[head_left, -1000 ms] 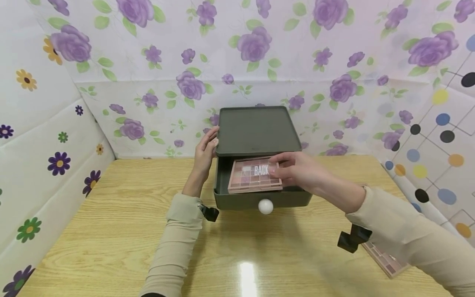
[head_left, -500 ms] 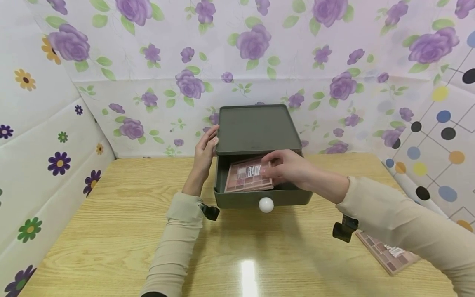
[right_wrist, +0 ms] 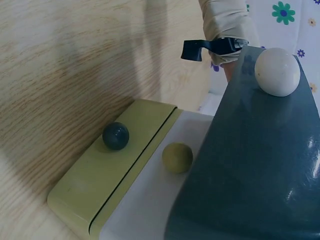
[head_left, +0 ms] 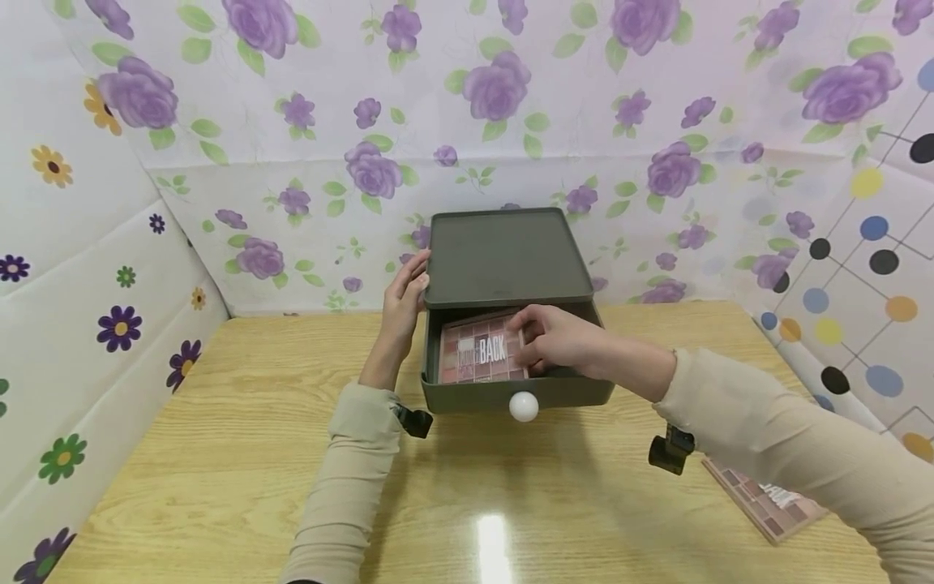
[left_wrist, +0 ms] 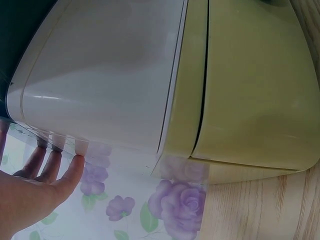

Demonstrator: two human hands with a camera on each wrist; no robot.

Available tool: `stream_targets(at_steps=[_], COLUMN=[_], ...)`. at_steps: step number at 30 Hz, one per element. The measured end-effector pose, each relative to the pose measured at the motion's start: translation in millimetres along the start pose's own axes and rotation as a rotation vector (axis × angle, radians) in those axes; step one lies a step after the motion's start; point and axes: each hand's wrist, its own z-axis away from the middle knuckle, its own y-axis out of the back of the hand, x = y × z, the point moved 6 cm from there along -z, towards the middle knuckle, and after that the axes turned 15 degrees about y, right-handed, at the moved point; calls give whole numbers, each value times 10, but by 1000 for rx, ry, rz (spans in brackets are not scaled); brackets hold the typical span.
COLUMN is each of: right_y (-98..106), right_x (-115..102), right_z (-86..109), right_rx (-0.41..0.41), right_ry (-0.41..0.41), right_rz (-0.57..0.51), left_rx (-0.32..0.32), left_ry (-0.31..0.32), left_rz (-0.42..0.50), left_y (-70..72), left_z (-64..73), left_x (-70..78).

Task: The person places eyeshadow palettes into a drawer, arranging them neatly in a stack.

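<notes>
An eyeshadow palette (head_left: 477,350) with a clear lid and white lettering lies in the pulled-out dark green top drawer (head_left: 467,397), below its rim. My right hand (head_left: 562,337) reaches into the drawer from the right. Its thumb and index finger are spread at the palette's right edge, overlapping the lid; the other fingers are partly hidden. My left hand (head_left: 403,304) rests against the left side of the drawer cabinet (head_left: 507,255), fingers straight, fingertips on its wall. In the left wrist view, left fingertips (left_wrist: 77,162) touch the white tier (left_wrist: 105,75).
A second eyeshadow palette (head_left: 762,499) lies on the wooden table (head_left: 241,454) at the right, partly under the right sleeve. White knob (head_left: 523,406) sticks out of the open drawer's front. Below it are the white and yellow-green drawers (right_wrist: 100,175). A flowered cloth (head_left: 292,122) stands behind.
My right hand has moved left and down, lowering the palette into the drawer, where it now lies flatter. The gap between thumb and index finger has widened. The left hand has stayed put.
</notes>
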Motion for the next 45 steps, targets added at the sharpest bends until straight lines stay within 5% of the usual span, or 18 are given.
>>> stream_targets(at_steps=[9, 23, 31, 45], right_y=[-10, -46, -53, -12], right_x=[57, 96, 116, 66], right_z=[7, 46, 31, 27], right_rx=[34, -75, -129, -134], right_ry=[-19, 5, 0, -10], right_rz=[-37, 34, 123, 115], left_rx=[-19, -9, -13, -9], left_ry=[0, 31, 9, -6], left_rz=[18, -21, 18, 13], left_y=[0, -82, 11, -2], left_z=[2, 176, 39, 11], left_x=[-5, 179, 3, 2])
